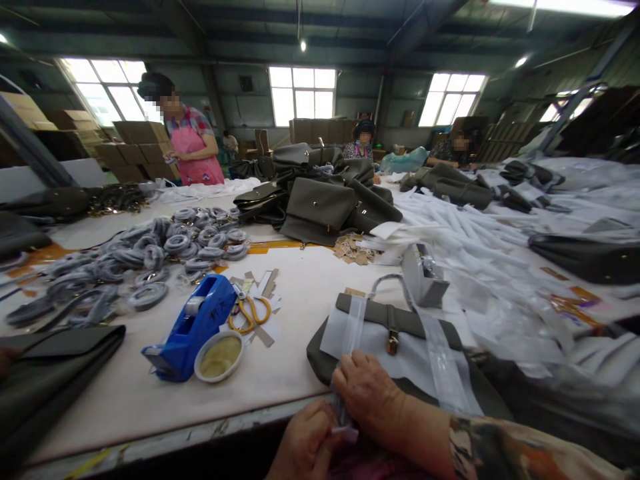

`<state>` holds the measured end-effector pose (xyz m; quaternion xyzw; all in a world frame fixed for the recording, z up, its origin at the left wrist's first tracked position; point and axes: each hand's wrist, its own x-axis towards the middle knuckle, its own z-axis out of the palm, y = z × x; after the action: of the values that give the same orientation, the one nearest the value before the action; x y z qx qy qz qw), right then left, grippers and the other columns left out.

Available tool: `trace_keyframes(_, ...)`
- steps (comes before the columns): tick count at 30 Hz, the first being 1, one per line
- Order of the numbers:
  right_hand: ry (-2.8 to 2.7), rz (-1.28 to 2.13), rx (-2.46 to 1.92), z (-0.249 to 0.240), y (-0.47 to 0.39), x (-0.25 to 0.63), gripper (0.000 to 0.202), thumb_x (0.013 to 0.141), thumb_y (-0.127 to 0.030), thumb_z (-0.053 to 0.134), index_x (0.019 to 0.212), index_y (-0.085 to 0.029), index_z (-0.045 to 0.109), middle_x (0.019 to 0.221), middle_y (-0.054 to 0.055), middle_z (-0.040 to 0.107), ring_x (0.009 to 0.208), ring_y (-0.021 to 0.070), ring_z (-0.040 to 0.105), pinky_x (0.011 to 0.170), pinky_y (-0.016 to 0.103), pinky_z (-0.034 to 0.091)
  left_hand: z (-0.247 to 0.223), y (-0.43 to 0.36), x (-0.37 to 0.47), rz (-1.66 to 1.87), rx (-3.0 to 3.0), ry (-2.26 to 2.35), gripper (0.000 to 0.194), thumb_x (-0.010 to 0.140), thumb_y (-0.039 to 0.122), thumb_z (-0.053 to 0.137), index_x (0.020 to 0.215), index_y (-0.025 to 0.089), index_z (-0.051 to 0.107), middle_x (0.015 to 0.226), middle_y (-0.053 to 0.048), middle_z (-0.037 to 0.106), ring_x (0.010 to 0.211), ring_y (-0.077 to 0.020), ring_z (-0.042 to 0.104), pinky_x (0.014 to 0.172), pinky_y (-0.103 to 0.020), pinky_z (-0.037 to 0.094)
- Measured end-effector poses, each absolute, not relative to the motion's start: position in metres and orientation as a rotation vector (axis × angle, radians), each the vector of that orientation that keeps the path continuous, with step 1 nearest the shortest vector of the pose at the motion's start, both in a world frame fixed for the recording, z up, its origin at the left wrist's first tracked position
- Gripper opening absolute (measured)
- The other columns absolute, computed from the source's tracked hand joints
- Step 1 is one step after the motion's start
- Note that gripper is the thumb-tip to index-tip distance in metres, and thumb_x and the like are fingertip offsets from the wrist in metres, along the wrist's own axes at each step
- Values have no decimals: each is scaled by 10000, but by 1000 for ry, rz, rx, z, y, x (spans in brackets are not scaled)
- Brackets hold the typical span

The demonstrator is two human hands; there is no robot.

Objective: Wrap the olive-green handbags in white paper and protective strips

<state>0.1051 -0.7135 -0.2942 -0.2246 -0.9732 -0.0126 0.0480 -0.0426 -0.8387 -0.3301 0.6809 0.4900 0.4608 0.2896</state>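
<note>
A dark olive handbag [325, 353] lies in front of me at the table's edge. White sheet padding [400, 360] covers its front below the flap, and a buckled tab [393, 340] shows at the middle. Translucent strips [445, 363] run down both sides over flap and padding. Low by the bag's near edge, my left hand [311, 437] pinches the end of the left strip, where a small white piece sticks out. My right hand [373, 393] has curled fingers closed on that same strip, resting against the bag. The bag's underside is hidden.
Left of the bag are a blue tape dispenser [193, 327], a shallow dish [220, 357] and yellow-handled scissors [255, 313]. Beyond lie coiled grey straps [175, 243], piled handbags [320, 203] and white strips [450, 227]. A grey dispenser [425, 277] stands behind the bag. Co-workers are across the table.
</note>
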Motion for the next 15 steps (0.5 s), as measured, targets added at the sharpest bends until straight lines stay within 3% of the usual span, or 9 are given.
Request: trace_keyframes(15,-2988,28,-607,-286,-711,111,123,862,-158,693,951,-178,610,912,93,636,826,295,548,677,408,381,-325,-853,-51,1148,1892,1245,172,1013,279,512,857,207,523,817,-20,593,751,-127,564,665,-224,439)
